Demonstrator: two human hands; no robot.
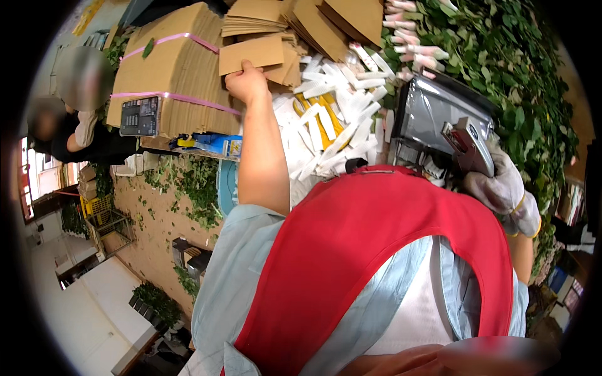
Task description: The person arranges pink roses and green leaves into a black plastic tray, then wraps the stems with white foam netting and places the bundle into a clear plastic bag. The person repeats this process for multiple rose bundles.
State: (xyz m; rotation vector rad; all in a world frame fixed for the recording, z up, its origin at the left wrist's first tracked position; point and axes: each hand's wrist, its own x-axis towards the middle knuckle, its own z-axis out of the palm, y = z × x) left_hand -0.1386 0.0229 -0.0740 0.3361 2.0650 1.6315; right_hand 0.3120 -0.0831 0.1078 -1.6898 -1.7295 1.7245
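Note:
My bare left hand (249, 83) reaches to the far side of the work surface. Its fingers and thumb pinch the near edge of a brown cardboard sheet (254, 54), which lies over more loose sheets. On the right, my gloved right hand (498, 182) grips a metal stapler (469, 145) with dark red parts. The stapler is held beside a dark box covered in shiny clear film (439, 113). Between my hands lies a loose heap of white strips (360, 135), with something yellow (326, 119) partly buried under them.
A tall cardboard stack (169, 75) bound with pink straps stands left of my left hand, with a dark calculator (140, 116) against it. Leafy stems (520, 81) and pale pink wrapped blooms (417, 53) fill the right. Another person's arm (83, 130) shows at far left.

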